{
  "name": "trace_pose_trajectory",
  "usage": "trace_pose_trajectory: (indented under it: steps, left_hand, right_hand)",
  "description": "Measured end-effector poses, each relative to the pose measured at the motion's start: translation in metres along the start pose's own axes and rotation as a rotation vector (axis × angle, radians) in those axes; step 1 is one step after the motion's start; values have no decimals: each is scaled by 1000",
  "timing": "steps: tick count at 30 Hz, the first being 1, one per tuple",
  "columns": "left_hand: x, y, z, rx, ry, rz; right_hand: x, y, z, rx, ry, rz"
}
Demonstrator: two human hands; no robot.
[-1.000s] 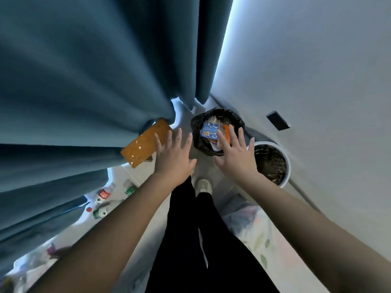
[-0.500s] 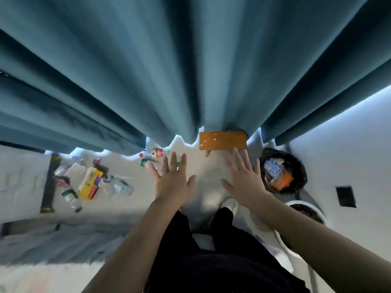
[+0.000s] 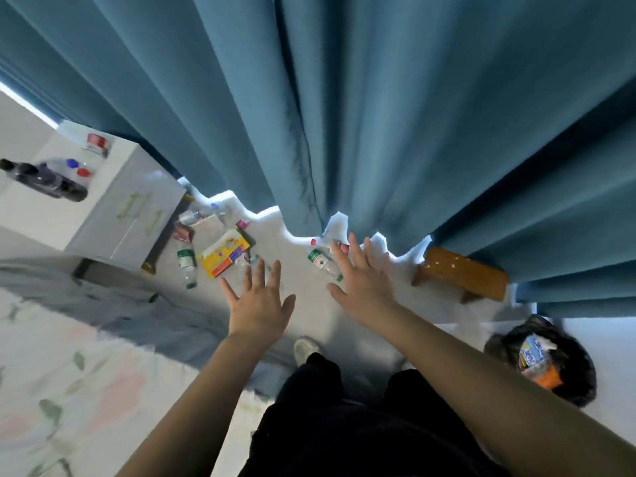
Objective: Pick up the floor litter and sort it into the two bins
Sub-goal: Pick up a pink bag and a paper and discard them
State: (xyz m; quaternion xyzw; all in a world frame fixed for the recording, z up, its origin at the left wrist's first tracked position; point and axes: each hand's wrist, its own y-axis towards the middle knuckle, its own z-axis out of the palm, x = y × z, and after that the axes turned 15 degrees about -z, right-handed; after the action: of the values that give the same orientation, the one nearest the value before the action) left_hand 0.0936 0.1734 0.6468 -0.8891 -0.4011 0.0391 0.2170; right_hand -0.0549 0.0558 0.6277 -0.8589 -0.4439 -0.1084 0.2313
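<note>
Litter lies on the pale floor below the curtain: a yellow box [image 3: 225, 257], a green-labelled bottle [image 3: 187, 262] to its left, and another green-labelled bottle [image 3: 320, 263] partly behind my right hand. My left hand [image 3: 258, 301] hovers open, fingers spread, just right of the yellow box and empty. My right hand [image 3: 364, 284] is open and empty too, over the second bottle. A black-lined bin [image 3: 509, 342] holding a blue pack and orange wrapper sits at the lower right. The other bin is out of view.
Blue curtains [image 3: 344, 115] hang across the back. A white cabinet [image 3: 113, 201] with bottles on top stands at the left. A small wooden stool [image 3: 461, 273] sits right of my hands. A floral bed cover [image 3: 69, 390] fills the lower left. My legs and a shoe [image 3: 304, 349] are below.
The view has swung left, away from the bins toward the litter by the cabinet. Both hands stay open and empty, now over the floor litter instead of the bins.
</note>
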Motion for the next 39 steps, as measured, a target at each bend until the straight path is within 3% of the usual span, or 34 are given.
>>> trace_pose_trajectory:
  steps: [9,17,29,34,39]
  left_hand:
    - [80,53,-15,12,-87,-95]
    - [124,101,-10,127,-105,-217]
    - [165,279,-5,290,-197,-430]
    - [191,370,59,372,-186,-450]
    - [227,481,175,385,-96,-416]
  right_hand:
    - [57,72,4,64,-60,-73]
    - [80,148,13,163,-110,-150]
    - [106,370,16,433,-165,-347]
    - [110,483,73,546,-267,-396]
    - [91,599,189,568,-329,-350]
